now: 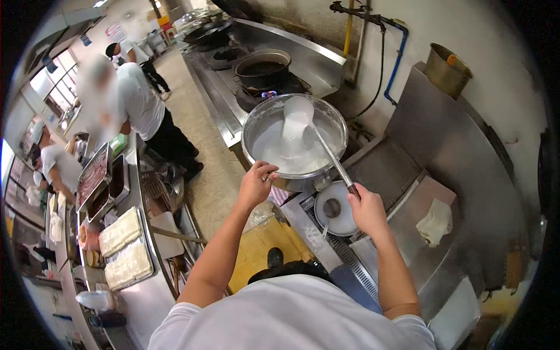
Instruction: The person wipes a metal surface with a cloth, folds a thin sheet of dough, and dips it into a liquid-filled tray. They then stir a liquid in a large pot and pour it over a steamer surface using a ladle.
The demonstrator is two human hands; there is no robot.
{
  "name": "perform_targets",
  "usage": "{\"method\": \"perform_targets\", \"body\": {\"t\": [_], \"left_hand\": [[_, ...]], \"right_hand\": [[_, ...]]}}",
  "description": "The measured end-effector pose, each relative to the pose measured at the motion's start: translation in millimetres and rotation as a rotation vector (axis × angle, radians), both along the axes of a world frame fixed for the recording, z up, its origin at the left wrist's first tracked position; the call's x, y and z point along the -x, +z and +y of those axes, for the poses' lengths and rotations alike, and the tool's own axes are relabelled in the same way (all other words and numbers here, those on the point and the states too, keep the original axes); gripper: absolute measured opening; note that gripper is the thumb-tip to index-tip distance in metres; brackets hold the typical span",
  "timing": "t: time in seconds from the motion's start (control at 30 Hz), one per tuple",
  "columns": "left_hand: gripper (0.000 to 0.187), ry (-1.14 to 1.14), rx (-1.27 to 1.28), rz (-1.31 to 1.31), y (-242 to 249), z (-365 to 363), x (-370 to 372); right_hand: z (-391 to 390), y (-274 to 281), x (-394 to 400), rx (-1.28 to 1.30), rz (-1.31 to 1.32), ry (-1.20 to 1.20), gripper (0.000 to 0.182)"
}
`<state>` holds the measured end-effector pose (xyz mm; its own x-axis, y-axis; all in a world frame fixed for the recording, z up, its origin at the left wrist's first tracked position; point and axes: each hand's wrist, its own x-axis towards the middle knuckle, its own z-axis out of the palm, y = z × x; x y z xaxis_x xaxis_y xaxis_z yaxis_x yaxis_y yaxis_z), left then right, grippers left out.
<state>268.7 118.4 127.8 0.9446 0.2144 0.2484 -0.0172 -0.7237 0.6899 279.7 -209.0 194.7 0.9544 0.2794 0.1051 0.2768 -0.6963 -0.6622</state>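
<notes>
A large metal pot [345,137] holds a milky white liquid. My right hand [368,211] is wrapped round the dark grip of a long-handled ladle [328,149]. The ladle's white-coated bowl is tipped above the far side of the pot, and white liquid streams from it back into the pot. At the near left rim, my left hand [256,184] grips the pot's edge with curled fingers. Just below the pot, a round lid [344,219] with a dark knob lies beside my right hand.
Behind the pot, a stove [224,96] has a lit flame and a dark wok [262,65]. A crumpled cloth [434,223] lies on the right counter. Trays [125,268] of pale slabs stand on the left table. A co-worker [143,99] bends over that table; others stand farther back.
</notes>
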Motion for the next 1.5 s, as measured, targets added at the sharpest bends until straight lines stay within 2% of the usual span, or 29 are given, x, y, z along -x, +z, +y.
{"method": "perform_targets", "body": {"t": [0.17,0.27,0.43,0.57,0.8,0.9,1.03,1.17,1.27,1.37,1.47,1.5], "left_hand": [[0.023,-0.031,-0.033,0.041,-0.6,5.0,-5.4],[0.024,-0.038,-0.059,0.029,-2.7,3.8,-4.6],[0.023,-0.061,-0.034,-0.026,-1.1,6.1,2.3],[0.024,-0.058,-0.030,-0.035,-1.2,9.1,4.0],[0.023,-0.075,0.023,-0.070,-10.0,18.5,1.7],[0.022,-0.067,0.049,-0.088,-8.8,19.4,4.5],[0.022,-0.070,0.065,-0.051,-5.4,20.0,5.6],[0.021,-0.071,0.082,-0.061,-8.8,21.1,4.2],[0.020,-0.079,0.106,-0.085,-12.2,21.3,4.2],[0.019,-0.080,0.098,-0.106,-12.3,23.1,5.0],[0.020,-0.080,0.119,-0.145,-15.4,23.9,4.2],[0.020,-0.083,0.136,-0.160,-16.8,23.3,3.9]], "right_hand": [[-2.6,-19.1,-15.1,0.127,-0.155,-0.036,0.027],[8.7,5.3,-17.9,0.244,-0.090,-0.036,0.025],[46.1,11.1,-34.3,0.427,-0.264,-0.005,0.009],[69.8,23.6,-33.4,0.626,-0.263,0.179,0.010],[93.4,107.1,7.4,0.956,-0.183,0.326,0.011],[106.0,148.9,18.2,1.097,-0.126,0.362,0.018],[135.9,184.2,15.1,1.043,-0.110,0.413,0.017],[179.5,164.4,8.6,1.036,-0.133,0.431,0.014],[198.5,122.6,6.3,0.993,-0.208,0.514,0.015],[200.9,54.6,3.1,0.946,-0.356,0.474,0.017],[191.8,8.5,-4.4,1.040,-0.324,0.262,0.017],[186.6,5.4,-9.2,1.051,-0.241,0.208,0.018]]}}
